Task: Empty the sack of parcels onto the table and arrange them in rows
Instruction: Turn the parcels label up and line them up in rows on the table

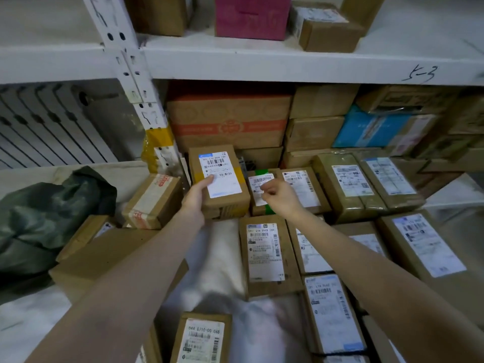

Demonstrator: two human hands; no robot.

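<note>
My left hand [200,191] grips a brown parcel [222,179] by its near left corner, thumb on its white label, holding it tilted in front of the shelf. My right hand [279,196] hovers with curled fingers over a small parcel with green tape [258,183]; I see nothing between its fingers. Several labelled brown parcels lie in rows at the right, such as one [265,254] just below my right hand and one [348,183] further right. The dark green sack [49,218] lies crumpled at the left.
A white metal shelf [288,65] runs across the top, with stacked cartons [230,119] beneath it behind the rows. Loose boxes [153,200] lie by the sack. White plastic sheeting [222,260] covers the table's middle. A radiator [44,127] is at the far left.
</note>
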